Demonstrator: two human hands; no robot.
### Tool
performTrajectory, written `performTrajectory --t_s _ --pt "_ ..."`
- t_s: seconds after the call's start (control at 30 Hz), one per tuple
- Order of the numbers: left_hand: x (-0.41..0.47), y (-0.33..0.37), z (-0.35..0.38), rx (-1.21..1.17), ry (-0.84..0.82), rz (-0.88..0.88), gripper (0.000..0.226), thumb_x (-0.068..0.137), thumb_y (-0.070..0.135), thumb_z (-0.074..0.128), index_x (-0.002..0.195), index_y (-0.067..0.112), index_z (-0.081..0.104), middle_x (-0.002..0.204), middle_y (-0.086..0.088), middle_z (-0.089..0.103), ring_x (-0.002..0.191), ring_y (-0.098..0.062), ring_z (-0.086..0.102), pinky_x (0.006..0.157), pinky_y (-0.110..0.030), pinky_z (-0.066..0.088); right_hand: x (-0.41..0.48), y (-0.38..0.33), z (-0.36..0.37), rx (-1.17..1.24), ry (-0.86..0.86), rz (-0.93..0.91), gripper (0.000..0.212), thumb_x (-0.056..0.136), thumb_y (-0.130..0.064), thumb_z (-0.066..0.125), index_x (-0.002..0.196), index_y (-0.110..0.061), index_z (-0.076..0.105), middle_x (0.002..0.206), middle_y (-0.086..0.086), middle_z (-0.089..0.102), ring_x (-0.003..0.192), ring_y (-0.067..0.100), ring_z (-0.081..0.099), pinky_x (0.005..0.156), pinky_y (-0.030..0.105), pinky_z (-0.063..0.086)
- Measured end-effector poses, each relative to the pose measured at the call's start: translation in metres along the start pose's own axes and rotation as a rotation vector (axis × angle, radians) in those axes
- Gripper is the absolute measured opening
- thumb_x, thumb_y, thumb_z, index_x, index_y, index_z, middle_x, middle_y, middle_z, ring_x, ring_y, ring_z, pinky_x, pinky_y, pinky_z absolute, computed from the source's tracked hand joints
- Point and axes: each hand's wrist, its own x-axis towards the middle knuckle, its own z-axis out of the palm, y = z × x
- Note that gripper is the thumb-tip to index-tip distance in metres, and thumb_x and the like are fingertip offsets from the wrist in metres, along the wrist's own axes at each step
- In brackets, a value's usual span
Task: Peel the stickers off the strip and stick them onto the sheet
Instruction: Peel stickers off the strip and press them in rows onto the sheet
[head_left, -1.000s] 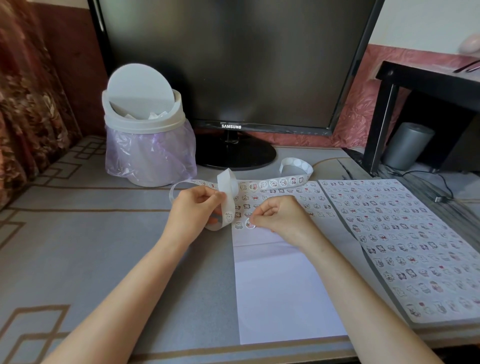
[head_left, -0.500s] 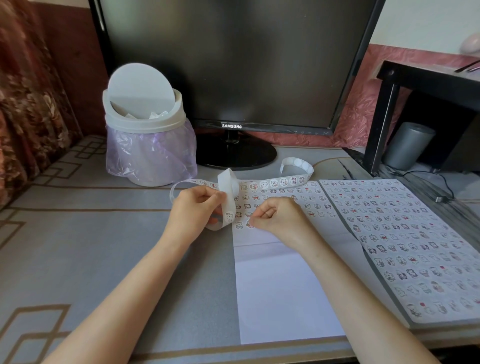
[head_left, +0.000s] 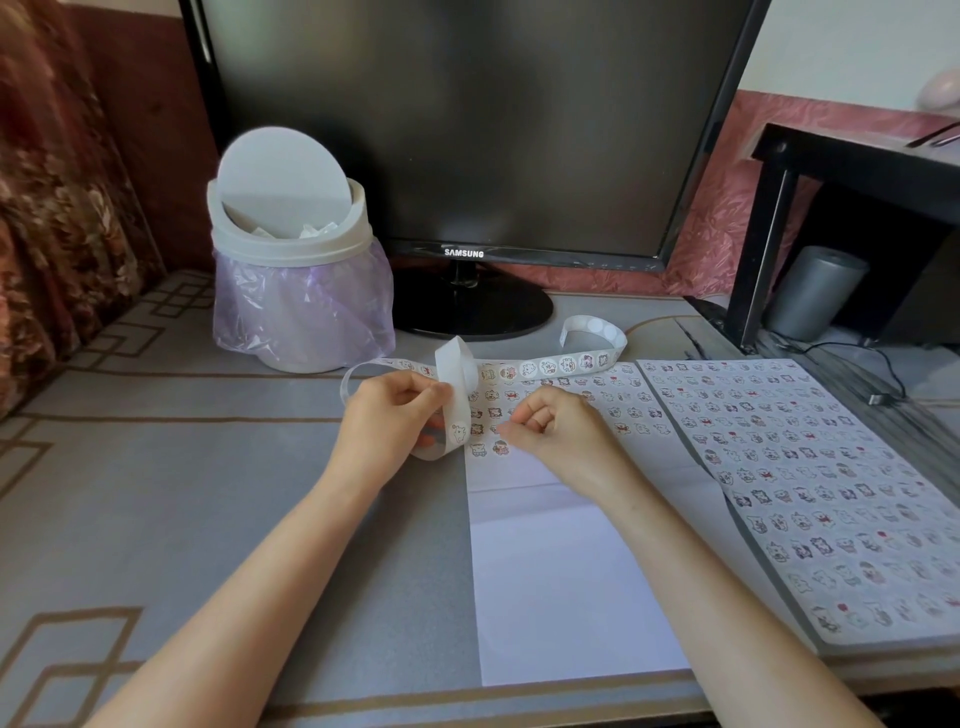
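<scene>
Over the flat white sheet (head_left: 571, 571), the left hand (head_left: 387, 423) pinches the glossy looping strip (head_left: 457, 371); the right hand (head_left: 561, 431) curls empty.

A dark monitor (head_left: 467, 130) is standing at the back of a grey tabletop (head_left: 156, 493) lined with tan angular patterns, a white swing-lid bin (head_left: 291, 244) with a lilac bag sitting just beside it. A brown flowered curtain (head_left: 52, 208) is hanging at the left, and crinkled pink wall covering (head_left: 727, 234) is showing behind a black side table (head_left: 852, 171) sheltering a grey cylinder (head_left: 815, 291).
</scene>
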Motion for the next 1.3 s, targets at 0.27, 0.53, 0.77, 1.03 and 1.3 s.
performTrajectory --t_s 0.27,0.53,0.77,1.03,1.3 --pt "0.000 0.000 0.000 -0.010 -0.003 -0.006 0.016 0.091 0.019 0.059 0.087 0.006 0.068 0.075 -0.006 0.070 0.056 -0.016 0.062 0.056 -0.026 0.055 0.001 0.001 0.002 -0.090 0.041 -0.002 0.014 0.081 -0.025 0.071 0.077 -0.024 0.057 0.065 -0.009 0.056 0.069 0.014 0.056 0.076 0.037 0.050" --pt "0.000 -0.001 0.001 -0.011 -0.012 0.000 0.017 0.091 0.019 0.059 0.088 0.004 0.068 0.078 -0.008 0.072 0.061 -0.017 0.065 0.055 -0.026 0.054 -0.007 -0.013 0.005 -0.281 0.035 0.023 0.046 0.069 -0.059 0.072 0.093 -0.024 0.055 0.071 -0.014 0.049 0.077 0.011 0.054 0.062 0.028 0.035" --pt "0.000 -0.001 0.001 -0.019 -0.016 0.000 0.017 0.091 0.017 0.059 0.088 0.003 0.067 0.074 -0.006 0.070 0.057 -0.014 0.063 0.051 -0.022 0.052 -0.004 -0.008 0.007 -0.275 0.050 0.002 0.018 0.085 -0.041 0.065 0.084 -0.026 0.054 0.067 -0.012 0.054 0.077 0.013 0.055 0.060 0.027 0.035" --pt "-0.001 0.001 0.001 -0.033 -0.013 0.004 0.018 0.091 0.016 0.058 0.089 0.001 0.066 0.071 -0.004 0.069 0.050 -0.008 0.062 0.046 -0.018 0.049 -0.001 0.000 0.003 -0.069 -0.014 0.003 0.025 0.075 -0.034 0.076 0.087 -0.022 0.058 0.069 -0.011 0.052 0.069 0.011 0.052 0.072 0.034 0.045" --pt "-0.002 0.002 0.001 -0.072 0.000 0.012 0.019 0.092 0.017 0.057 0.089 0.000 0.065 0.068 -0.004 0.067 0.048 -0.009 0.061 0.044 -0.022 0.049 -0.002 0.002 0.000 -0.036 -0.021 -0.027 0.013 0.084 -0.016 0.068 0.090 -0.018 0.056 0.068 -0.007 0.052 0.061 0.006 0.047 0.061 0.022 0.038"
